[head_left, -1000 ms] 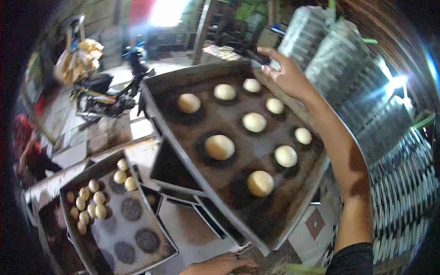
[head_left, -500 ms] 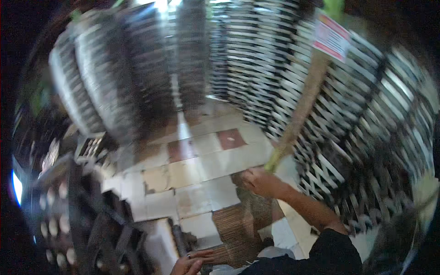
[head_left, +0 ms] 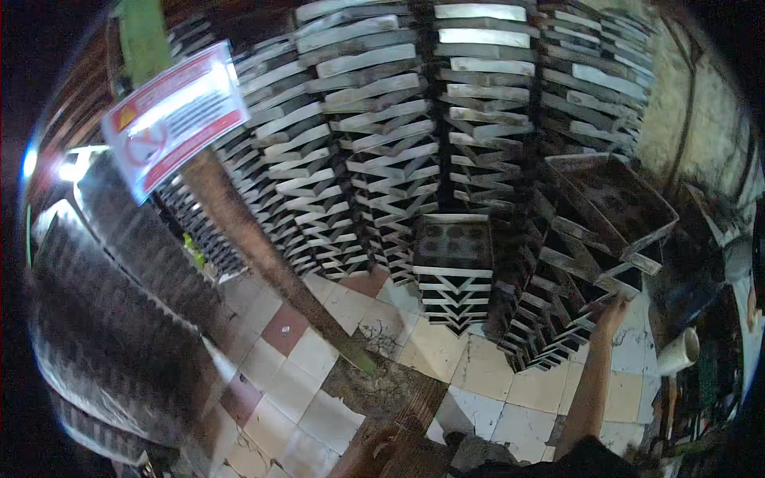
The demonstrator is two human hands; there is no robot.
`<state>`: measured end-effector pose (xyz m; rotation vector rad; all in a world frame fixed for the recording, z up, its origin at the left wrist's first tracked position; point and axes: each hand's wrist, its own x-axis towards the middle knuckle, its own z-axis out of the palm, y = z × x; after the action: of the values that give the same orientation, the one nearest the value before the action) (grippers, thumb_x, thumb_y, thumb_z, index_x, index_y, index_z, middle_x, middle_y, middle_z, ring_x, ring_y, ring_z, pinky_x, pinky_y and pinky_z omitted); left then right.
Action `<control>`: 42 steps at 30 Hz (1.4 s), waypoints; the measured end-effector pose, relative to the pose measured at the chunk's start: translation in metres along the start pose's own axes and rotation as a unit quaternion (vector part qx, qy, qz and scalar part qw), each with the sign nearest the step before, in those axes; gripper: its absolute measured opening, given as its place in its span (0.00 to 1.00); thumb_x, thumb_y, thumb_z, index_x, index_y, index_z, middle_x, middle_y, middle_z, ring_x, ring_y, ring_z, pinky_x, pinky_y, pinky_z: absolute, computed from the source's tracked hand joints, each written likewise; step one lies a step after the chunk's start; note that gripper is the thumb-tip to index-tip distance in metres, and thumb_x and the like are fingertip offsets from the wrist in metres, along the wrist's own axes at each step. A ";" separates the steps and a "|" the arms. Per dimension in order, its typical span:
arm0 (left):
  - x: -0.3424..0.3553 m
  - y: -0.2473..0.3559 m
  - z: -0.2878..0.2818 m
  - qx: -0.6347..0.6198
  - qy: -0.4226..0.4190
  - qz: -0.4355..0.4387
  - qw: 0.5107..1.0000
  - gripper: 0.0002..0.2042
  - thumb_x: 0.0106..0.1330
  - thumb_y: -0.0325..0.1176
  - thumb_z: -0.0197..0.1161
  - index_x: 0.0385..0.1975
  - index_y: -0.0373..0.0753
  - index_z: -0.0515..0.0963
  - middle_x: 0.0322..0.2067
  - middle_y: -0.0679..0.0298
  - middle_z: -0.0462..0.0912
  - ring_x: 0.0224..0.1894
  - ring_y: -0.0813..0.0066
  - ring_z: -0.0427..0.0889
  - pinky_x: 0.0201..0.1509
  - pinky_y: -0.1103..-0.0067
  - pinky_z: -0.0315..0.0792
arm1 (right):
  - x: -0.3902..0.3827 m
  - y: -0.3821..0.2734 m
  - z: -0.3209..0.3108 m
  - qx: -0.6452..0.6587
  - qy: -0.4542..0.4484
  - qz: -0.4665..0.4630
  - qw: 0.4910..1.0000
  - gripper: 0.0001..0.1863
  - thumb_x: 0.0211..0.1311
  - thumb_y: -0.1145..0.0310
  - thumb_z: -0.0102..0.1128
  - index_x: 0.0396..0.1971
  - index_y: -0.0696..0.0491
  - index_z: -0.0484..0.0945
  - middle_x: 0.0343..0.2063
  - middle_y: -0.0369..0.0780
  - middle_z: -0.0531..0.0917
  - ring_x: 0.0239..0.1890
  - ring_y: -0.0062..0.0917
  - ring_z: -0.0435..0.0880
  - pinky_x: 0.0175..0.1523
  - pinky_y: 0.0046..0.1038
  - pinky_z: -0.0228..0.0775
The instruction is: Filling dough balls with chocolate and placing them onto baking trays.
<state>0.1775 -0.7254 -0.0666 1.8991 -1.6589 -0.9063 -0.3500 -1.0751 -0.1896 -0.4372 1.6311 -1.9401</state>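
My right arm stretches out at the lower right, and my right hand (head_left: 615,309) is at the near edge of a leaning stack of dark metal trays (head_left: 550,295). Its fingers are blurred against the metal, so their grip is hidden. Crosswise on that stack lies a rectangular tray (head_left: 613,203) with faint round marks inside. Just left stands a shorter stack of trays (head_left: 454,239) with round hollows in the top one. A dim brown shape at the lower edge looks like my left hand (head_left: 370,456), its fingers not readable.
A post (head_left: 263,247) with a green foot slants down to the tiled floor (head_left: 438,350), bearing a red-and-white sign (head_left: 179,115). Tall tray stacks (head_left: 374,103) line the back. Dark ribbed stacks (head_left: 111,319) stand left. A pale wall (head_left: 693,103) and a whitish cylinder (head_left: 679,353) are right.
My view has swung right, so the post has shifted left. My right hand has gone from beside the post to the leaning tray stack. The left hand is now less distinct.
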 end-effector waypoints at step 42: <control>-0.624 0.142 0.286 -0.223 0.623 -0.475 0.580 0.19 0.75 0.42 0.59 0.58 0.36 0.78 0.51 0.46 0.84 0.55 0.51 0.83 0.59 0.66 0.75 | -0.908 -0.207 -0.053 0.076 -0.887 0.410 0.197 0.17 0.57 0.59 0.61 0.45 0.49 0.76 0.49 0.44 0.84 0.51 0.45 0.82 0.44 0.55 0.74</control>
<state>-0.1631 -0.1134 -0.0483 2.0282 0.4684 -0.0100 0.2927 -0.4626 0.0969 -0.8335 -0.2424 0.1470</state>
